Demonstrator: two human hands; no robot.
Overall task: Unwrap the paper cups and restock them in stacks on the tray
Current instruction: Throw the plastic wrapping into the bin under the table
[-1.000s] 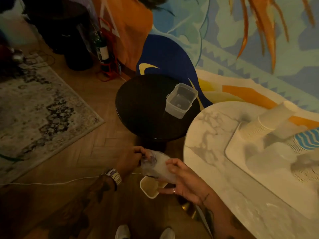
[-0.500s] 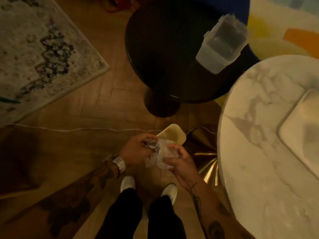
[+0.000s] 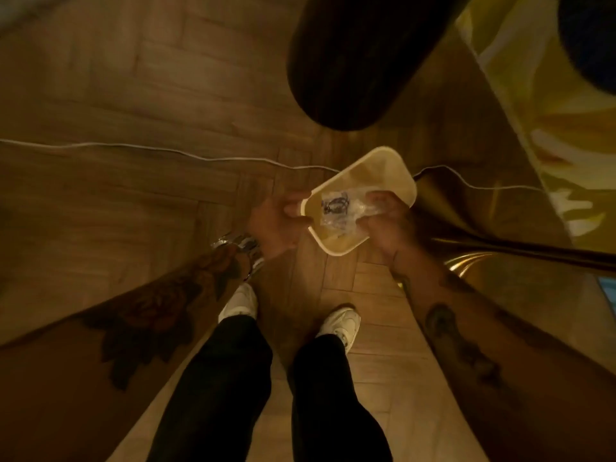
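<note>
A crumpled clear plastic wrapper with a dark print hangs over the mouth of a cream rectangular bin on the wooden floor. My right hand pinches the wrapper's right end above the bin. My left hand is at the bin's left corner with its fingers curled against the rim. I cannot tell whether it grips the rim or the wrapper. No paper cups or tray are in view.
The dark round pedestal of the side table stands just beyond the bin. A thin white cable runs across the floor. A gold table base lies to the right. My white shoes stand below the hands.
The view has tilted down to the floor, and both tables' tops and the tray have left the frame. The hands carried the wrapper forward over the bin, and the left hand shifted to the bin's rim.
</note>
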